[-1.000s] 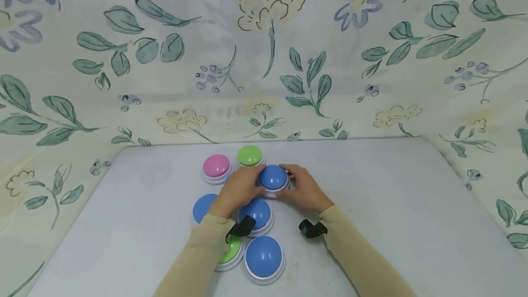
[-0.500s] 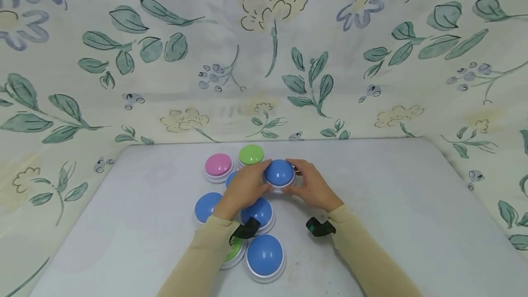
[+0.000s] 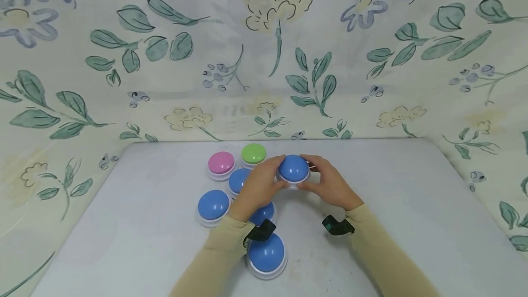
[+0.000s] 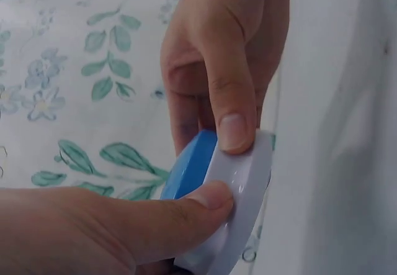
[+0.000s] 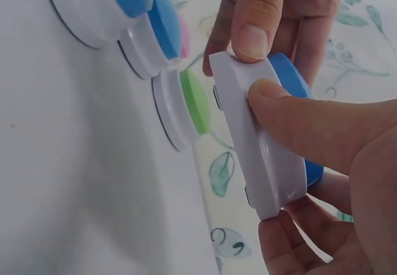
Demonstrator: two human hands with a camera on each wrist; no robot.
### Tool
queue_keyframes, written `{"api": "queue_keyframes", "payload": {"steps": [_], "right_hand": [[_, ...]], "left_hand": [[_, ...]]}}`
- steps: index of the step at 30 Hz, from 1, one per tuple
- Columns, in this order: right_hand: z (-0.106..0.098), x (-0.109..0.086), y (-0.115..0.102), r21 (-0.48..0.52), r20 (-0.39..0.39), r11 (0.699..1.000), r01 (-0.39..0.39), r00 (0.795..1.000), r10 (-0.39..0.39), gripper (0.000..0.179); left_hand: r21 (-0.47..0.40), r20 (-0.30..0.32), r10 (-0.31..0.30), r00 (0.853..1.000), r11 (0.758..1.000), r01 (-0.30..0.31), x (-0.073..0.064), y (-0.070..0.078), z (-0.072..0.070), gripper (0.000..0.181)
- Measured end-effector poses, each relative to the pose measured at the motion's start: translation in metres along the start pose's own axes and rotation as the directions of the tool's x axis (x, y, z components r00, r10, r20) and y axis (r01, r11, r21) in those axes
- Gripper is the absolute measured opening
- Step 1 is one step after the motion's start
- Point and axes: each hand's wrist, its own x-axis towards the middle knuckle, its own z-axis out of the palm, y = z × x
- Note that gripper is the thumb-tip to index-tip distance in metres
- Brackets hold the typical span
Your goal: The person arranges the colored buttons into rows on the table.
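A blue-domed push button (image 3: 294, 168) with a white base is held up between both hands. My left hand (image 3: 261, 183) grips its left side, and my right hand (image 3: 330, 182) grips the right. Both thumbs press on the white base (image 4: 239, 188) in the left wrist view. From the right wrist, the button's underside (image 5: 232, 144) shows small feet and stands off the table. Behind my left hand are a green button (image 3: 253, 153), a pink button (image 3: 221, 162) and a partly covered blue button (image 3: 238, 181).
More blue buttons sit on the white table (image 3: 396, 205): one at left (image 3: 213, 205), one partly under the left wrist (image 3: 262, 214), one at the front (image 3: 266, 252). A flower-printed cloth (image 3: 231, 100) rises behind the table. Black wrist straps (image 3: 338, 226) show below the hands.
Both hands have lifted the blue button and carried it rightward, slightly away from the others. The left sleeve now covers the green button at the front, which showed earlier.
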Motion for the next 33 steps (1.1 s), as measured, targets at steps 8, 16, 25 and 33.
{"api": "queue_keyframes", "payload": {"steps": [8,16,25,33], "right_hand": [[-0.021,-0.012,0.005,0.027,-0.007,1.000,-0.017,1.000,0.017,0.069],[-0.040,-0.023,0.009,0.035,-0.016,0.999,-0.027,0.999,0.028,0.072],[-0.061,-0.036,0.016,0.005,-0.016,0.998,-0.057,0.998,0.057,0.073],[-0.075,-0.049,0.031,-0.029,-0.022,0.996,-0.083,0.996,0.082,0.072]], "left_hand": [[-0.039,-0.015,-0.001,1.000,0.999,0.001,0.005,0.023,0.008,0.066],[-0.018,-0.034,-0.007,0.999,1.000,0.006,0.012,0.046,0.019,0.066],[0.056,-0.061,-0.004,0.998,0.998,0.008,0.020,0.072,0.032,0.066],[0.067,-0.059,0.022,0.998,0.998,-0.018,0.029,0.085,0.050,0.064]]}}
